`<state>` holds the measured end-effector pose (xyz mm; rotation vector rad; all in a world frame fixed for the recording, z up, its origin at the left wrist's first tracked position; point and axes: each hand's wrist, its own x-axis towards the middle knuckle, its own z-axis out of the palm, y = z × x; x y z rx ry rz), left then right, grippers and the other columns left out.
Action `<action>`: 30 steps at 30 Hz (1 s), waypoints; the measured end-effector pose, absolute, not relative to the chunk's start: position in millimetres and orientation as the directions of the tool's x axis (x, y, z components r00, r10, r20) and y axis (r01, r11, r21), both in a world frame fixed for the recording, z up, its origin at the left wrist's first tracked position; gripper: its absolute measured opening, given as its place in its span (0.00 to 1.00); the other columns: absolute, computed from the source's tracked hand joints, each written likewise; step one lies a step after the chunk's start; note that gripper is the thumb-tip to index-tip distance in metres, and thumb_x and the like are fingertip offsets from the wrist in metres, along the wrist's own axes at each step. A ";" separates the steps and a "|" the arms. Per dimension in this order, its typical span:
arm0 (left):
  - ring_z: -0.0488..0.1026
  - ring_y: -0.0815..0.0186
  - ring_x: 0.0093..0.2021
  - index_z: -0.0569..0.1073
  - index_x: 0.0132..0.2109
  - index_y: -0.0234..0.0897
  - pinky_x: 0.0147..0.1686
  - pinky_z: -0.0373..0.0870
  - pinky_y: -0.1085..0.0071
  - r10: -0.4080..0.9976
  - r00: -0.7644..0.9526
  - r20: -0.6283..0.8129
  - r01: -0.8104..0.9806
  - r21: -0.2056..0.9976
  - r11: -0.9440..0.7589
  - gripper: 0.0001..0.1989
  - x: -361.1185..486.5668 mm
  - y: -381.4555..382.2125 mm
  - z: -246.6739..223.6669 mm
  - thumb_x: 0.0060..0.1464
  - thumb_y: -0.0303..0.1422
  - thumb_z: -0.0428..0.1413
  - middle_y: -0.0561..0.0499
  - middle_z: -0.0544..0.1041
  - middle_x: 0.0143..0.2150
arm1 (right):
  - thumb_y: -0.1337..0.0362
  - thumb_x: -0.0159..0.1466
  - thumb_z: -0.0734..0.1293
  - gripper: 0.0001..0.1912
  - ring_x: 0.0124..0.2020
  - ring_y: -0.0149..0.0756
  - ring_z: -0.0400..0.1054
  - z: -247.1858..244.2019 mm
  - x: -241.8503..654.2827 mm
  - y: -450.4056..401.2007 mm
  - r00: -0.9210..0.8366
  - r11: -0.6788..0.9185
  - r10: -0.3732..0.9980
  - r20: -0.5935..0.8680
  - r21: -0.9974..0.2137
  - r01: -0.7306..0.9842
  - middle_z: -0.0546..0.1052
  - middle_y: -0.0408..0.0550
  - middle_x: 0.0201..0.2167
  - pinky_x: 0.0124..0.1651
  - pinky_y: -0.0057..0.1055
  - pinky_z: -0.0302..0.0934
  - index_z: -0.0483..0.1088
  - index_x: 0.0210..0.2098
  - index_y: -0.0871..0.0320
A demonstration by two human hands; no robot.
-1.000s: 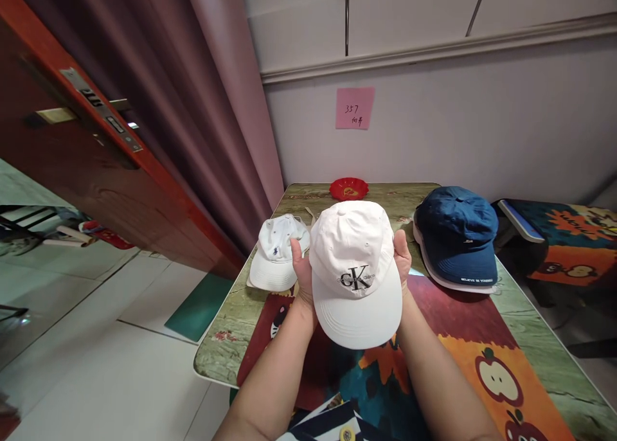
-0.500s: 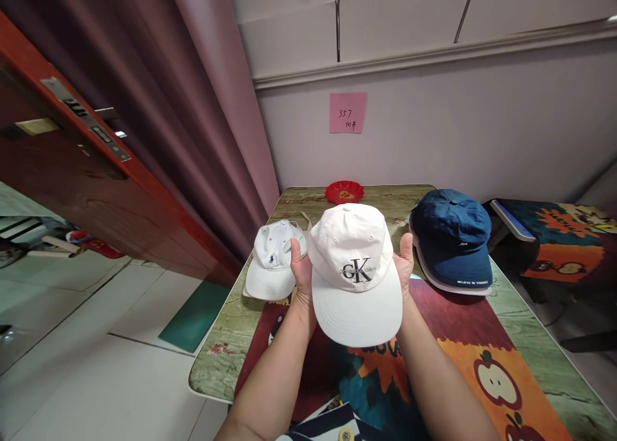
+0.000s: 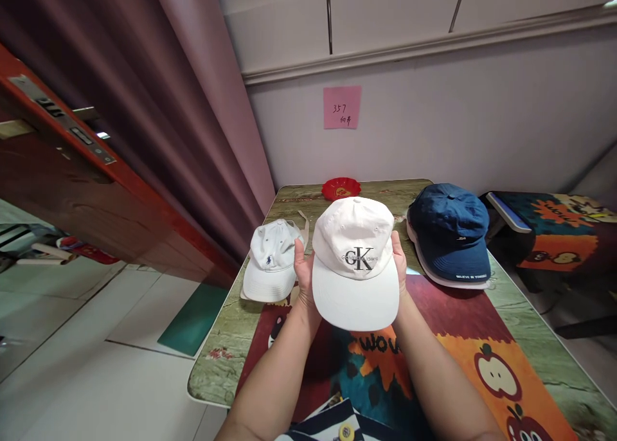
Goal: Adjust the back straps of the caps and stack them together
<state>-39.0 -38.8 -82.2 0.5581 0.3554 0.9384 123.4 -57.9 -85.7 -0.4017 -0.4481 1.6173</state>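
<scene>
The white cap (image 3: 355,267) is held between the left hand (image 3: 304,277) and the right hand (image 3: 399,261), above the mat (image 3: 465,309) on the counter (image 3: 214,367). Its crown is uppermost; its brim and the black "CK" lettering face the wearer of the camera.

Left hand: supports one side of the white cap. The thumb stands upright at the cap's edge; the other fingers are largely hidden behind the cap, so their spread cannot be told.

Right hand: supports the opposite side, with fingertips visible along the crown. The remainder of the fingers is concealed.

Adjacent items: the pale grey cap (image 3: 272,261) rests on the counter, just beside the left hand, brim forward. The blue cap (image 3: 450,235) lies to the right, with a pale brim (image 3: 475,285) showing beneath its own. The red dish (image 3: 341,189) sits at the far edge. The pink note (image 3: 342,107) is fixed to the wall (image 3: 409,126) above the dish.
</scene>
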 end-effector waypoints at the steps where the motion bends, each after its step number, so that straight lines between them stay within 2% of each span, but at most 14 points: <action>1: 0.64 0.41 0.68 0.70 0.65 0.39 0.64 0.59 0.44 0.825 0.563 -0.037 -0.660 0.582 0.476 0.48 -35.3 -41.5 -79.8 0.51 0.69 0.45 0.38 0.75 0.62 | 0.35 0.66 0.55 0.37 0.68 0.50 0.61 -85.0 124.1 -57.9 -0.080 -0.068 0.997 0.001 -0.516 -0.854 0.74 0.48 0.62 0.71 0.57 0.47 0.68 0.63 0.48; 6: 0.65 0.39 0.67 0.69 0.66 0.37 0.64 0.60 0.42 0.787 0.616 -0.041 -0.636 0.564 0.528 0.48 -21.9 -55.6 -63.5 0.52 0.68 0.44 0.37 0.76 0.61 | 0.36 0.67 0.53 0.36 0.67 0.49 0.62 -84.2 128.5 -57.7 -0.045 -0.074 0.997 -0.069 -0.510 -0.857 0.74 0.48 0.62 0.70 0.58 0.49 0.66 0.64 0.48; 9: 0.66 0.40 0.66 0.68 0.67 0.38 0.64 0.60 0.42 0.785 0.618 -0.044 -0.627 0.575 0.526 0.46 -20.8 -58.8 -56.7 0.55 0.66 0.44 0.38 0.76 0.61 | 0.36 0.67 0.53 0.35 0.67 0.49 0.63 -86.3 130.0 -56.4 -0.048 -0.076 0.997 -0.066 -0.528 -0.846 0.74 0.46 0.62 0.69 0.57 0.51 0.68 0.63 0.47; 13: 0.65 0.41 0.67 0.67 0.68 0.38 0.65 0.59 0.43 0.790 0.613 -0.016 -0.648 0.563 0.514 0.48 -23.7 -58.1 -55.9 0.54 0.67 0.44 0.38 0.75 0.62 | 0.34 0.65 0.54 0.35 0.66 0.52 0.64 -86.9 129.7 -56.6 -0.052 -0.067 0.998 -0.042 -0.569 -0.820 0.75 0.47 0.61 0.68 0.59 0.52 0.70 0.60 0.46; 16: 0.65 0.42 0.68 0.66 0.68 0.38 0.66 0.58 0.43 0.791 0.612 -0.010 -0.656 0.552 0.515 0.45 -27.0 -56.6 -56.1 0.56 0.65 0.44 0.39 0.75 0.63 | 0.32 0.64 0.54 0.37 0.66 0.53 0.64 -84.5 129.4 -63.0 -0.107 -0.091 0.994 -0.006 -0.564 -0.821 0.76 0.48 0.60 0.67 0.61 0.52 0.72 0.59 0.46; 19: 0.65 0.45 0.68 0.66 0.69 0.40 0.67 0.58 0.46 0.790 0.613 -0.020 -0.652 0.552 0.520 0.41 -32.7 -54.2 -53.4 0.59 0.61 0.45 0.41 0.75 0.63 | 0.32 0.64 0.55 0.38 0.66 0.55 0.64 -82.7 129.5 -75.1 -0.203 -0.168 0.979 0.004 -0.546 -0.820 0.77 0.54 0.59 0.67 0.63 0.51 0.74 0.57 0.51; 22: 0.66 0.47 0.68 0.65 0.69 0.40 0.67 0.58 0.48 0.790 0.613 -0.021 -0.650 0.554 0.519 0.40 -40.6 -51.7 -51.6 0.60 0.60 0.45 0.41 0.75 0.63 | 0.38 0.66 0.60 0.31 0.63 0.54 0.67 -83.8 130.0 -87.0 -0.196 -0.194 0.979 -0.049 -0.510 -0.838 0.79 0.55 0.56 0.67 0.62 0.52 0.75 0.54 0.54; 26: 0.67 0.48 0.67 0.65 0.70 0.38 0.67 0.59 0.48 0.773 0.633 -0.031 -0.630 0.559 0.539 0.39 -49.9 -51.4 -55.6 0.61 0.58 0.45 0.41 0.75 0.62 | 0.55 0.68 0.65 0.15 0.58 0.48 0.73 -88.2 133.3 -94.0 -0.133 -0.203 0.974 -0.184 -0.447 -0.871 0.83 0.48 0.49 0.68 0.54 0.55 0.77 0.49 0.53; 30: 0.68 0.49 0.66 0.66 0.69 0.42 0.67 0.61 0.50 0.772 0.634 -0.041 -0.638 0.536 0.552 0.36 -56.8 -50.6 -63.4 0.61 0.57 0.48 0.43 0.76 0.62 | 0.59 0.68 0.65 0.13 0.57 0.48 0.74 -93.4 137.2 -95.0 -0.133 -0.226 0.963 -0.234 -0.438 -0.870 0.84 0.48 0.44 0.68 0.54 0.57 0.78 0.47 0.54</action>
